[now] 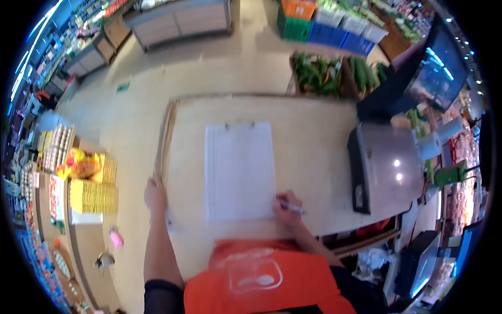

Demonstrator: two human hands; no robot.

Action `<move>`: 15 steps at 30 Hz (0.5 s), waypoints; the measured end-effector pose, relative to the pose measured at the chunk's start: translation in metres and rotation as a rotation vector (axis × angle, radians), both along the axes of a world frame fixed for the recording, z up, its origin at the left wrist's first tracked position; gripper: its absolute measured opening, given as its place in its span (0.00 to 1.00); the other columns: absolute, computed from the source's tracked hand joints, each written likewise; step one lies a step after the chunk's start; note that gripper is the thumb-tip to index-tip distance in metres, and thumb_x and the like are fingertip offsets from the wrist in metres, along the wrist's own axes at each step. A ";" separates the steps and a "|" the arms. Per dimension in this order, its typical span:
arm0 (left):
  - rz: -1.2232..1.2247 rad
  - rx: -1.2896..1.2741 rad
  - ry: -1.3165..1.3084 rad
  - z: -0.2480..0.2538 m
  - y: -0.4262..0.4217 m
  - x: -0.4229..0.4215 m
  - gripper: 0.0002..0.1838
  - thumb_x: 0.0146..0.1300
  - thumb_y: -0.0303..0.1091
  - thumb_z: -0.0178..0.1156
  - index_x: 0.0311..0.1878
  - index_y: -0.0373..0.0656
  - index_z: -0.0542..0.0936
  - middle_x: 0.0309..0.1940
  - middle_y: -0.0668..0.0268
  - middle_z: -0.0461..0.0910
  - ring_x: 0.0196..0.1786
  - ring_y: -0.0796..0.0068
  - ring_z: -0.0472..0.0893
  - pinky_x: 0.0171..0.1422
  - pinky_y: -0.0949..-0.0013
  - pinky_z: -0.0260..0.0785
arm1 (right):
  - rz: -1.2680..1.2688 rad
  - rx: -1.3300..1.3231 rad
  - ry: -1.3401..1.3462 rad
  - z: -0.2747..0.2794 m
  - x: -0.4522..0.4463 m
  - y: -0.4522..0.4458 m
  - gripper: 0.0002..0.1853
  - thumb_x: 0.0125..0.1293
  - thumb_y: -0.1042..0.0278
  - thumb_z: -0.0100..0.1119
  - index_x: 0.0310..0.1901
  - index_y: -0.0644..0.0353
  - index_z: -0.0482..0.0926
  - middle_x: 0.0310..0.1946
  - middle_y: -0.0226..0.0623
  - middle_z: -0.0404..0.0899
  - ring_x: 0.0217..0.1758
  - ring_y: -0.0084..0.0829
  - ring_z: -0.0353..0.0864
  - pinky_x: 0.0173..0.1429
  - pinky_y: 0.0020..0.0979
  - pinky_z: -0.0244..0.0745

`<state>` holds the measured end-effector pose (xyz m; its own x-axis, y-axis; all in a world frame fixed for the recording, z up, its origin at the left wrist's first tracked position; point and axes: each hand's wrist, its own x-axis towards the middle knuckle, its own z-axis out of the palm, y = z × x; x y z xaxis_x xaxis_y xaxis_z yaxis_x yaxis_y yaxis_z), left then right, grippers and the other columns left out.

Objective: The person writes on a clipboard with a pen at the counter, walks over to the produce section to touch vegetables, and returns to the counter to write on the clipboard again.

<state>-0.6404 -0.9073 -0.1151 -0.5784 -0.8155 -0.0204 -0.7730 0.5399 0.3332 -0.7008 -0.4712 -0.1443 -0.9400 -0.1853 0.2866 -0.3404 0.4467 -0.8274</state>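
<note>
A white sheet of paper with faint printed lines lies on the light tabletop, with two dark clip marks at its top edge. My right hand rests at the sheet's lower right corner, fingers closed round a pen. The pen points off to the right, and its writing tip is hard to make out. At the table's left edge, my left hand is closed over the wooden rim; its fingertips are partly hidden and slightly blurred.
A weighing scale with a monitor stands on the table's right side. Crates of green vegetables sit beyond the far edge. Yellow egg trays are stacked to the left. A shelf runs under the table.
</note>
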 end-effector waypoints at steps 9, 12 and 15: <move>0.036 0.050 -0.012 0.021 0.012 -0.010 0.31 0.76 0.58 0.39 0.44 0.39 0.80 0.42 0.43 0.84 0.46 0.38 0.81 0.50 0.43 0.71 | 0.101 -0.068 0.015 0.040 0.015 -0.003 0.07 0.63 0.78 0.67 0.40 0.61 0.77 0.24 0.31 0.78 0.23 0.17 0.75 0.28 0.22 0.70; 0.051 0.060 -0.016 0.024 0.014 -0.011 0.31 0.76 0.58 0.39 0.44 0.40 0.80 0.42 0.43 0.84 0.46 0.38 0.81 0.50 0.43 0.70 | 0.169 -0.047 -0.011 0.043 0.026 0.005 0.07 0.63 0.76 0.67 0.40 0.60 0.78 0.24 0.32 0.78 0.22 0.17 0.75 0.28 0.23 0.70; 0.052 0.047 -0.016 0.024 0.015 -0.013 0.31 0.76 0.59 0.39 0.44 0.40 0.80 0.41 0.44 0.84 0.46 0.39 0.81 0.50 0.43 0.70 | 0.213 -0.021 -0.082 0.039 0.040 0.012 0.07 0.63 0.75 0.67 0.40 0.60 0.78 0.23 0.32 0.78 0.22 0.18 0.75 0.28 0.24 0.71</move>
